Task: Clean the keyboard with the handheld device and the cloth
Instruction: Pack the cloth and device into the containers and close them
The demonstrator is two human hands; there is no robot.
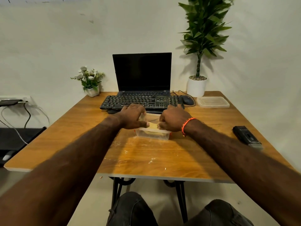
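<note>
both hands work at a clear plastic tub point(153, 133) just in front of the keyboard point(141, 101). the left hand point(132, 116) has its thumb and fingers pinched on something pale yellow at the tub's mouth, most likely the cloth point(153, 126). the right hand point(173, 119) is curled into a fist on the other side of the same yellow piece, seemingly gripping it. how much of it lies inside the tub is hard to tell.

the step in hand looks like getting the cloth out of the tub. it would go best with one hand steadying the tub, so it does not slide toward the keyboard, while the other lifts the cloth straight up and clear of the rim. white specks lie on the table point(114, 160) in front of the tub, so the cloth should be kept off that patch.

the dark handheld device point(246, 137) lies well to the right of the keyboard, near the table's right edge, untouched. a clear lid point(213, 101) sits just right of the mouse point(188, 100), which is beside the keyboard; the laptop point(141, 72) stands open behind it.

there is small print on the keyboard's front edge and on the device, but neither can be read.
</note>
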